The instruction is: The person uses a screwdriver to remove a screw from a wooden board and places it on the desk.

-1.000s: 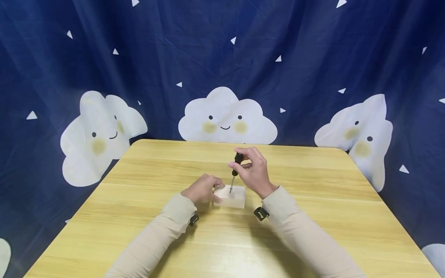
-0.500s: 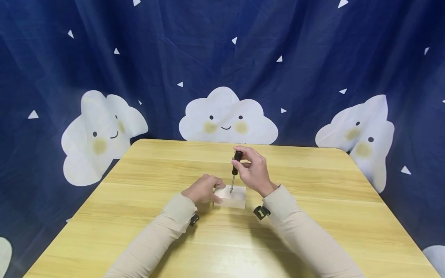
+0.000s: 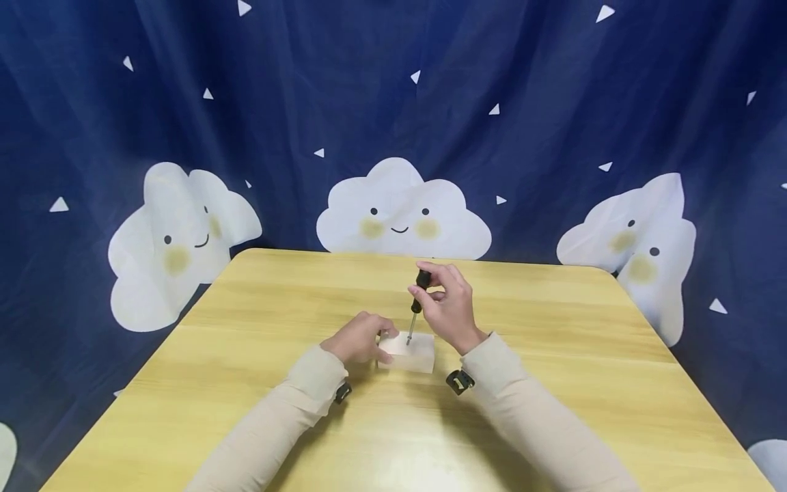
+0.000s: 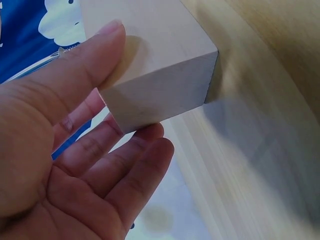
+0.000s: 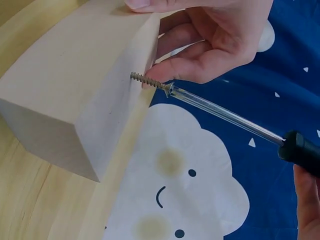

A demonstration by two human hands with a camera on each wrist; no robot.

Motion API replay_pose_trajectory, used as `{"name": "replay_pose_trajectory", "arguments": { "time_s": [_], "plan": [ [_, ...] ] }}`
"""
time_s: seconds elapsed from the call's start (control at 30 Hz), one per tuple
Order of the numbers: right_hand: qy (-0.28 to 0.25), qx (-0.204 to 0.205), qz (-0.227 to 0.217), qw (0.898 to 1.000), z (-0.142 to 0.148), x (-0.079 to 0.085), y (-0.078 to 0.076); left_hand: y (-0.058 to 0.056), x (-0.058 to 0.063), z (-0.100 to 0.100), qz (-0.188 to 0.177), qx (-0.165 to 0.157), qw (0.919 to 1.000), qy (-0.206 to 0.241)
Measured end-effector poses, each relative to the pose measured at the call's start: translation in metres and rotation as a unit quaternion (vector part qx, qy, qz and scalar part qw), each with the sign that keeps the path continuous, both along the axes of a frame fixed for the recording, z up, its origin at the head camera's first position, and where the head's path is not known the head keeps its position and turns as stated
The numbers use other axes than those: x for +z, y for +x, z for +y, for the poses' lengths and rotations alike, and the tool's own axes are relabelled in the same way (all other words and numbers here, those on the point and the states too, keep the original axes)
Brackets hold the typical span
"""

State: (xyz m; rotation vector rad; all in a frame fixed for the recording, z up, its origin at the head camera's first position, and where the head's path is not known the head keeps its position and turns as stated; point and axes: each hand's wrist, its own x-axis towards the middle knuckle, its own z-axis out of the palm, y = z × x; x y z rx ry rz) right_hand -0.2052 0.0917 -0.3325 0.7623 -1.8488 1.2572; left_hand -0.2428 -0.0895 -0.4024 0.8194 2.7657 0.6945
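A pale wooden block [image 3: 412, 361] lies on the table, its left end pinched between the thumb and fingers of my left hand [image 3: 359, 337]. In the left wrist view the thumb presses one face of the block [image 4: 160, 90] and fingertips touch the opposite side. My right hand [image 3: 451, 304] grips the black handle of a screwdriver [image 3: 417, 301], held nearly upright over the block. The right wrist view shows the screwdriver's steel shaft [image 5: 225, 114] meeting the head of a screw [image 5: 147, 80]. The screw's tip is at the block's top face, with most of its thread exposed.
The light wooden table [image 3: 246, 355] spreads around both arms. Behind it hangs a dark blue curtain [image 3: 369, 82] with white smiling clouds and small triangles. A black wrist strap [image 3: 460, 381] shows under the right sleeve.
The right hand's fingers shift slightly on the screwdriver handle. The left hand and block stay in place; the whole view dips a little.
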Motion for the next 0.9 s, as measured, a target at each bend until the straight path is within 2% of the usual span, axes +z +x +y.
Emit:
{"name": "replay_pose_trajectory", "arguments": {
  "time_s": [0.1, 0.23, 0.53, 0.9],
  "plan": [
    [0.014, 0.014, -0.001, 1.0, 0.0015, -0.0008, -0.0005, 0.0014, -0.0004, -0.0003, -0.001, 0.001, 1.0, -0.001],
    [0.004, 0.024, 0.0, 1.0, 0.0047, -0.0006, -0.0039, -0.0001, 0.0008, 0.001, 0.003, 0.0, 1.0, 0.003],
    [-0.01, -0.013, 0.035, 0.999, 0.0054, 0.0006, -0.0072, -0.0035, 0.005, 0.002, -0.007, 0.002, 0.9999, 0.009],
    [0.025, 0.002, 0.017, 1.0, 0.0017, -0.0042, -0.0029, -0.0006, 0.0006, -0.0003, -0.014, 0.006, 0.9999, -0.002]
  ]
}}
